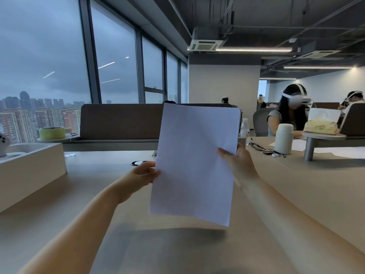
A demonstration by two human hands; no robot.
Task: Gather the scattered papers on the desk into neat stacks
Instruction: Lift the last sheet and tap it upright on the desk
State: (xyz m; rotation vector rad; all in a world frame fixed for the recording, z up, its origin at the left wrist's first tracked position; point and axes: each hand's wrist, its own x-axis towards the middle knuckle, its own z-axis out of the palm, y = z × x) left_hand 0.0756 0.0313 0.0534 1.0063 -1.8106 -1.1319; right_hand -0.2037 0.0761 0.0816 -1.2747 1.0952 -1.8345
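Above the desk [296, 194], the left hand [143, 175] pinches the left edge of a stack of white papers [195, 161], held upright off the surface. The right hand [238, 165] grips the stack's right edge, thumb in front. A white bottle [283, 138] stands farther right.

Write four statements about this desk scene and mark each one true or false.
1. The left hand and the right hand hold the white sheets of paper upright above the beige desk. True.
2. The right hand lies flat on the desk. False: it grips the right edge of the paper, thumb in front.
3. The green roll of tape sits at the far left, near the window. True.
4. The white cylindrical flask lies on its side. False: it stands upright, on the right.
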